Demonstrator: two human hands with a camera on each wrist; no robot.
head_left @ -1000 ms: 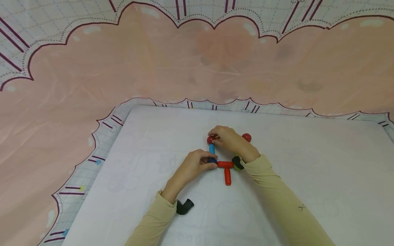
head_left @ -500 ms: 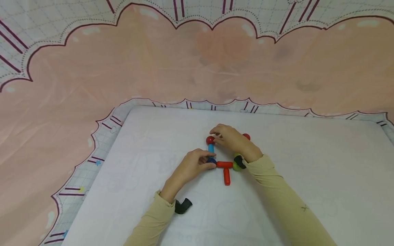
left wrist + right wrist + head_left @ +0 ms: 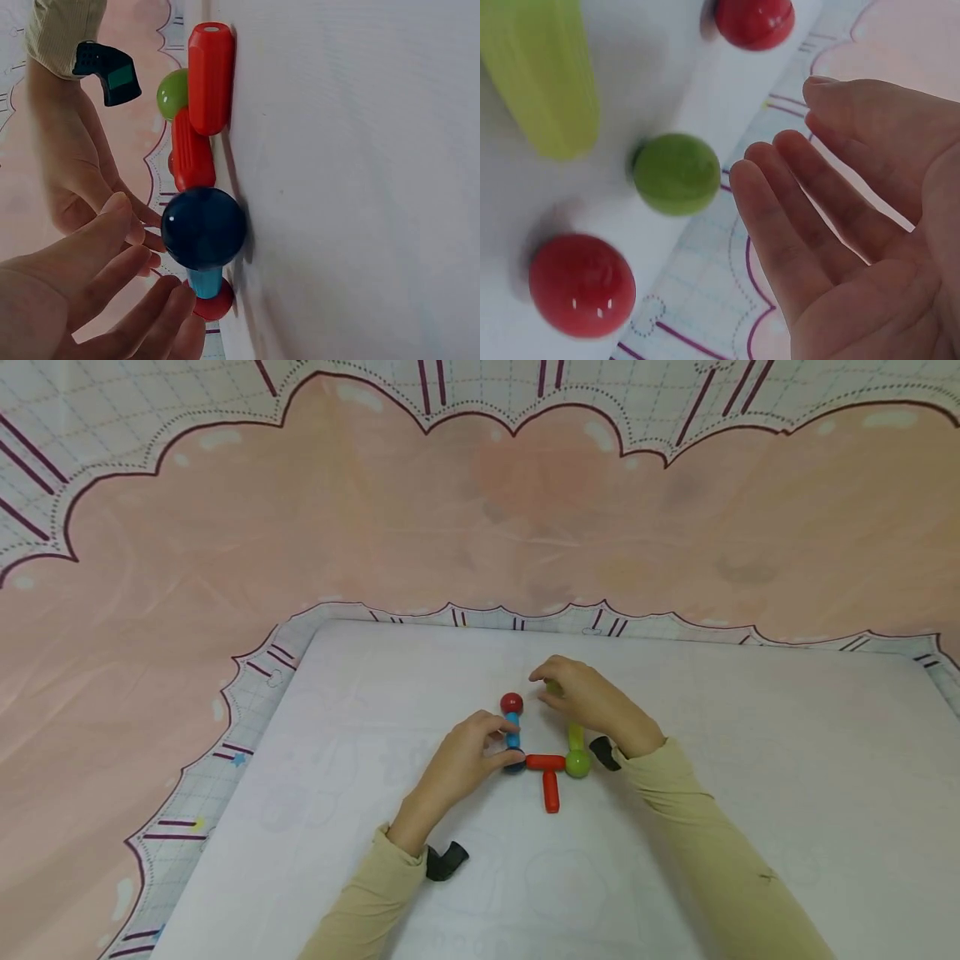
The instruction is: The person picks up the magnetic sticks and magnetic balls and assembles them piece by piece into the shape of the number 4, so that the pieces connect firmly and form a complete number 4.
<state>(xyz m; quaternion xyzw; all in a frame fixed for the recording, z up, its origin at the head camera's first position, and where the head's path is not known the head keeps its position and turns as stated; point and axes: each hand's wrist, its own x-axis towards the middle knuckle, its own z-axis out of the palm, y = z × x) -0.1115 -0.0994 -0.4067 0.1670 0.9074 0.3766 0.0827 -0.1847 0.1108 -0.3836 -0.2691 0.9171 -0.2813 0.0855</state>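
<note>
My left hand (image 3: 461, 756) is beside a dark blue ball (image 3: 514, 761), thumb and fingers spread; in the left wrist view a gap shows between the fingertips and the ball (image 3: 204, 228). A light blue rod (image 3: 512, 731) links that ball to a red ball (image 3: 512, 703). My right hand (image 3: 588, 697) is over the far side of the toy pieces, its fingers fairly straight. Near its fingertips lies a loose-looking green ball (image 3: 676, 174), with another red ball (image 3: 582, 286) close by. A red rod (image 3: 545, 762) joins the dark blue ball to a larger-looking green ball (image 3: 577, 763).
A second red rod (image 3: 551, 792) points toward me from the first. A yellow-green rod (image 3: 575, 737) extends away from the near green ball, partly under my right hand. Everything lies on a white tabletop (image 3: 300, 827), with a patterned peach cloth (image 3: 420, 527) beyond it.
My right hand has drawn away from the far-left red ball, rightward, uncovering a green ball between its fingers and hiding the right red ball. My left fingers have spread from the dark blue ball.
</note>
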